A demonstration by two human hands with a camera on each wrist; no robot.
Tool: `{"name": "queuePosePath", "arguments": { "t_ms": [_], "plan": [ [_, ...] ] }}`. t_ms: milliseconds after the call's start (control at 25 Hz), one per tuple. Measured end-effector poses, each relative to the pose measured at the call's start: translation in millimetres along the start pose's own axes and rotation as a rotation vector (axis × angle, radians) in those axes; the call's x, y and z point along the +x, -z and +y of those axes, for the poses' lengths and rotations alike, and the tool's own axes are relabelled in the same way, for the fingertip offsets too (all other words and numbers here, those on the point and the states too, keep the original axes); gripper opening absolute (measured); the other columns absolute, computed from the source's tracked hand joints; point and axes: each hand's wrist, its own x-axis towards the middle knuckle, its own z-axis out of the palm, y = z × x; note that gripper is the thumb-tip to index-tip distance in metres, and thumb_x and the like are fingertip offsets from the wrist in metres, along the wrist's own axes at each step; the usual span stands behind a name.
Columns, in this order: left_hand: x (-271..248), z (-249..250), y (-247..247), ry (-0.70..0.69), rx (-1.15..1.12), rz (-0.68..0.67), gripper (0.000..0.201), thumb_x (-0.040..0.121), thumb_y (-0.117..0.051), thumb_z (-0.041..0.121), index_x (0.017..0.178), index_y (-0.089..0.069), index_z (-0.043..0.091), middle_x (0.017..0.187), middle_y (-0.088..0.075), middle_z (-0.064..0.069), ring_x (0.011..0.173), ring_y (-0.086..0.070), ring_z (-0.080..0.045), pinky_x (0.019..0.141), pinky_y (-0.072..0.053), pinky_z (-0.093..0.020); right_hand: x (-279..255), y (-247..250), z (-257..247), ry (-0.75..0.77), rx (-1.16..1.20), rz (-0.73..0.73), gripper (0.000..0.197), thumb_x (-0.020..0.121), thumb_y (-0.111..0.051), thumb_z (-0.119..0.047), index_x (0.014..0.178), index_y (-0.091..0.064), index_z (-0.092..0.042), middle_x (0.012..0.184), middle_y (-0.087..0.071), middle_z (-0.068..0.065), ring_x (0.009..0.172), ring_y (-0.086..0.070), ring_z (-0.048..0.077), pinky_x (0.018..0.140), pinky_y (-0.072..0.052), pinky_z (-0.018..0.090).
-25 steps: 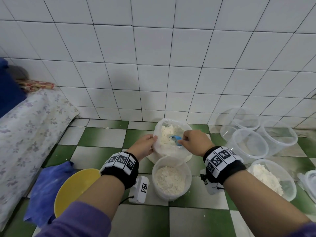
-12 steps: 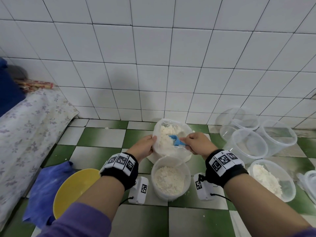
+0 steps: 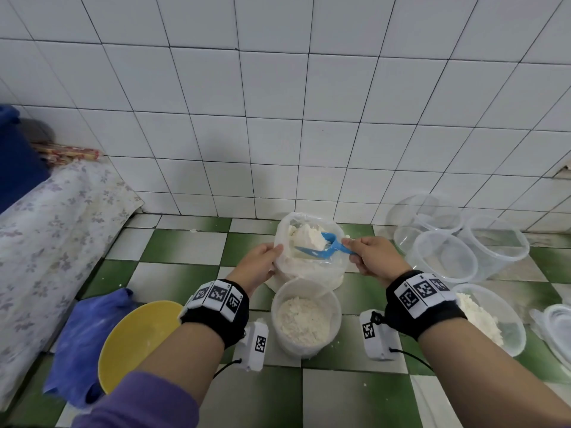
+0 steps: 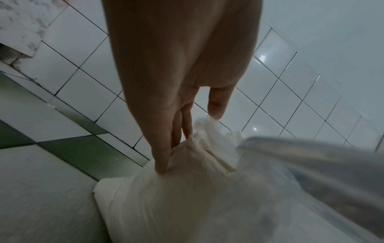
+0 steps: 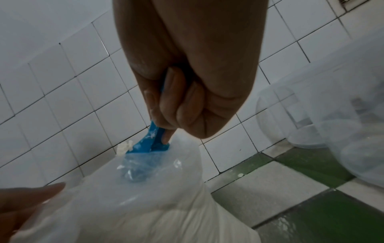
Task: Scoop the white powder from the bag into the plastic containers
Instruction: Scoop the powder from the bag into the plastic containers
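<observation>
A clear plastic bag [image 3: 309, 267] of white powder stands on the checkered floor by the wall. My left hand [image 3: 258, 262] pinches the bag's left rim [image 4: 199, 131] between thumb and fingers. My right hand [image 3: 375, 259] grips the handle of a blue scoop [image 3: 327, 247], heaped with powder and raised at the bag's mouth; in the right wrist view the scoop [image 5: 151, 139] shows above the bag film. A round plastic container [image 3: 304, 319], partly filled with powder, sits just in front of the bag.
Several empty clear containers [image 3: 441, 257] stand at the right, with another powder-filled one [image 3: 491, 319] and lids [image 3: 556, 322] nearer me. A yellow bowl [image 3: 136, 338] and a blue cloth [image 3: 83, 332] lie at the left, beside a flowered fabric [image 3: 40, 242].
The right hand has drawn back to the right and lifted the scoop, now loaded with powder, out of the bag's depth. The left hand stays on the rim.
</observation>
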Motion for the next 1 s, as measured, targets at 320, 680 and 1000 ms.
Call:
{"name": "queuePosePath", "arguments": {
  "t_ms": [320,680,1000],
  "plan": [
    [-17,-3,-4,-0.002,0.093,0.062,0.008,0.100,-0.050,0.028,0.100,-0.057,0.023,0.103,-0.060,0.008,0.109,-0.055,-0.017,0.104,-0.044,-0.042,-22,19,-12,0.046,0.075,-0.047,0.028,0.091,-0.062,-0.027,0.098,-0.061,-0.001,0.049,-0.042,-0.002,0.042,-0.026,0.011,0.040,-0.024,0.019],
    [-42,-12,-3,-0.030,0.071,0.030,0.026,0.102,-0.045,0.024,0.128,-0.052,0.022,0.107,-0.060,0.010,0.090,-0.056,-0.001,0.080,-0.051,-0.028,-67,32,-4,0.047,0.067,-0.274,0.023,0.089,-0.063,-0.021,0.091,-0.057,0.001,0.048,-0.038,0.001,0.039,-0.024,0.010,0.037,-0.019,0.018],
    [-55,-9,-7,-0.018,0.017,-0.001,0.043,0.103,-0.043,0.022,0.145,-0.038,0.014,0.131,-0.052,0.001,0.100,-0.051,-0.005,0.053,-0.051,-0.015,-83,20,8,0.045,-0.272,-0.248,0.030,0.087,-0.067,-0.027,0.067,-0.055,-0.007,0.048,-0.046,0.001,0.041,-0.035,0.009,0.042,-0.031,0.017]
  ]
}}
